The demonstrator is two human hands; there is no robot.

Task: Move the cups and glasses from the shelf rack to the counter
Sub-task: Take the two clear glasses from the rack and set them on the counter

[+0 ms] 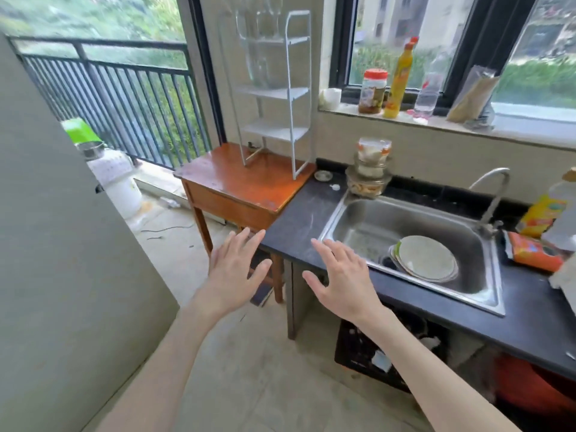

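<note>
My left hand (235, 266) and right hand (339, 275) are both bare, with no gloves, rings, or bracelets that I can see. My forearms are uncovered too, all the way down to the bottom edge of the view, so no sleeve or cuff shows anywhere. My nails look short and unpainted, though the fingertips (316, 243) are slightly blurred, so I can't be certain of that.

Both hands are spread and empty: left hand (235, 269) in front of the wooden table (237, 182), right hand (339, 275) over the dark worktop (296, 219) edge. The white shelf rack (274, 92) stands on the table, with clear glasses (258, 29) on its upper tiers. Plates (425, 258) lie in the sink (367, 219).
</note>
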